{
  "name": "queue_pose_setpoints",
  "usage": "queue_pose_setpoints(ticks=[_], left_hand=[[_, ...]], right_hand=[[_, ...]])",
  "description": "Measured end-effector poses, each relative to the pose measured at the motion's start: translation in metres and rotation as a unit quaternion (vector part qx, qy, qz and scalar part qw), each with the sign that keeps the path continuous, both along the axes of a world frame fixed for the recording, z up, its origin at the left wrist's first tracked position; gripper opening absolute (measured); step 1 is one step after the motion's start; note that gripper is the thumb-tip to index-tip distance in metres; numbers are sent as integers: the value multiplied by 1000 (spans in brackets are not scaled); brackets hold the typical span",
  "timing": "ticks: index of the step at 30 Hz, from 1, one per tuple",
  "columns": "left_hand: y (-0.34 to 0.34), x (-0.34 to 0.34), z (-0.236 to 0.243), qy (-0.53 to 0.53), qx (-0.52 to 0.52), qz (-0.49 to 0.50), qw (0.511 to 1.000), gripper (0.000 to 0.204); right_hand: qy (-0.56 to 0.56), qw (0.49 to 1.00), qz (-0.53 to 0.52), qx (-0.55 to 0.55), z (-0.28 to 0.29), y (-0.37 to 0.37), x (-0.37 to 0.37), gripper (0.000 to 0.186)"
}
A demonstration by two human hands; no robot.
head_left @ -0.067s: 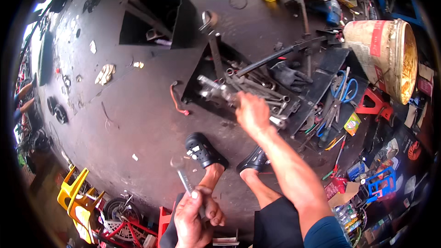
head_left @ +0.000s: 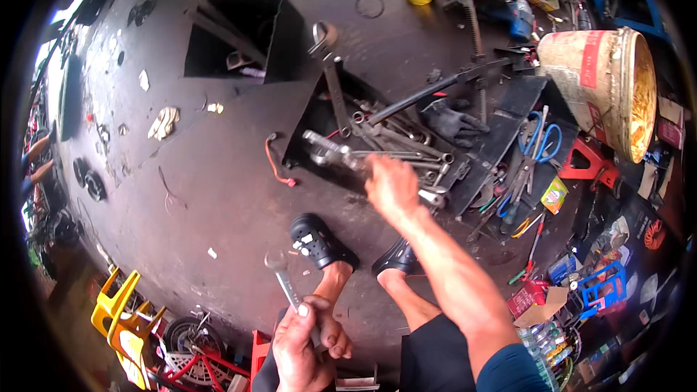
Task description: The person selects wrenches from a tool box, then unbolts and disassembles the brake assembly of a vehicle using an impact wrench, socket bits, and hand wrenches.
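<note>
Low in the view, my left hand (head_left: pixel 298 341) grips a silver combination wrench (head_left: pixel 287 287), its open end upward. My right hand (head_left: pixel 392 185) reaches over the black metal tool box (head_left: pixel 298 141), fingers closed on a blurred silver metal tool (head_left: pixel 327 145). Piled in that box are wrenches (head_left: pixel 414 131), a long black bar (head_left: pixel 421 98) and a dark glove (head_left: pixel 454 120). Beside it, a black tray (head_left: pixel 486 174) holds blue-handled scissors (head_left: pixel 548 145) and pliers. A red cable (head_left: pixel 276 160) lies to the box's left.
A second black box (head_left: pixel 290 40) stands at upper left, a tan bucket (head_left: pixel 566 72) at right. My sandalled feet (head_left: pixel 319 239) are below the tool box. A yellow chair (head_left: pixel 120 294) and red bicycle (head_left: pixel 189 363) are lower left; another person's hands (head_left: pixel 40 163) show at the far left edge.
My right hand and its tool have shifted slightly left. The whole scene sits a little differently as the view moves slightly; my left hand still holds the wrench.
</note>
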State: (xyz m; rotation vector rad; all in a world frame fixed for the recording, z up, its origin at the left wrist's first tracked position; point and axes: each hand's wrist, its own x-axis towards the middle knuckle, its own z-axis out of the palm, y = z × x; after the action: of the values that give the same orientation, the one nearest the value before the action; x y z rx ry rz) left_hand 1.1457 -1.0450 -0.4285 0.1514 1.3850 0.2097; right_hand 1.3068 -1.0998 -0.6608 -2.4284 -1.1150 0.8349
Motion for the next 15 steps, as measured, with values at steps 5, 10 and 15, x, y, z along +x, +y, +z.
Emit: queue_pose_setpoints(ticks=[5,10,15], left_hand=[[-4,9,-3,0,5,-12,1000,29],[-4,11,-6,-16,18,-23,999,29],[-4,12,-5,-11,11,-22,1000,31]], right_hand=[[80,997,3,-14,-21,-14,-9,29],[70,996,-47,-30,-24,-13,-13,36],[102,991,53,-72,-11,-8,-20,44]])
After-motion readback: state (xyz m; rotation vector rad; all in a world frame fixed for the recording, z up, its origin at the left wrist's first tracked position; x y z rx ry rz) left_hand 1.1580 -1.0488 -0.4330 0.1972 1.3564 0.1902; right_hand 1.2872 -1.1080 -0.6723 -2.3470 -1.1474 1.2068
